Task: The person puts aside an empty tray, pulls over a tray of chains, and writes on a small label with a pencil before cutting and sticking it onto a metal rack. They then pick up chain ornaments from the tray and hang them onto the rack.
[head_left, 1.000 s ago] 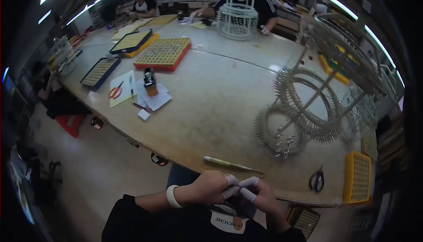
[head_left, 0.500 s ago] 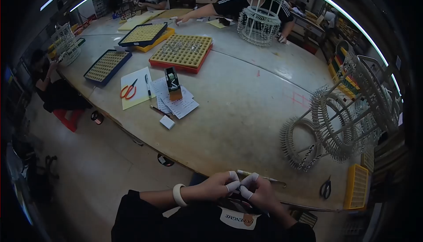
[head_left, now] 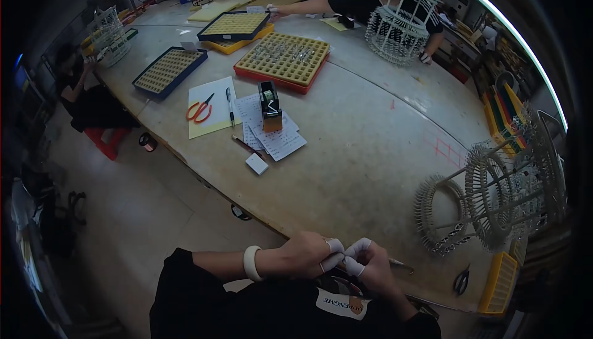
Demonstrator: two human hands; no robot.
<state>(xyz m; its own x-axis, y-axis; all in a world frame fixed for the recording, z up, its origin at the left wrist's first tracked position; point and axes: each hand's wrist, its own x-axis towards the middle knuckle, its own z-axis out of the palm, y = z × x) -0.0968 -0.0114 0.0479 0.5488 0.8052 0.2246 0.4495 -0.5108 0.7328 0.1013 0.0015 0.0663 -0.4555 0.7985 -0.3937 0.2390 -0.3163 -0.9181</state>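
My left hand (head_left: 313,254) and my right hand (head_left: 370,263) meet at the table's front edge, white covers on the thumbs and index fingertips. Both hands are pinched closed, fingertips nearly touching; whatever lies between them is too small to make out. A white bangle (head_left: 252,263) circles my left wrist. Partly hidden behind my right hand is a slim tool (head_left: 400,265) on the table. Black-handled scissors (head_left: 461,280) lie farther right, beside a yellow tray (head_left: 499,283). Beyond them stand pale ring-shaped racks (head_left: 441,212) with many prongs.
Gridded trays (head_left: 284,58), orange scissors (head_left: 199,110), a tape dispenser (head_left: 270,107), papers (head_left: 288,141) and a white block (head_left: 257,164) are on the table (head_left: 346,172). Across it, a person (head_left: 364,2) reaches toward a tray near a tall rack (head_left: 398,30). Another person (head_left: 80,86) sits left.
The view has turned, so the trays and papers appear farther right. Across the table, the person's arm has stretched out to the trays. My hands remain pinched together.
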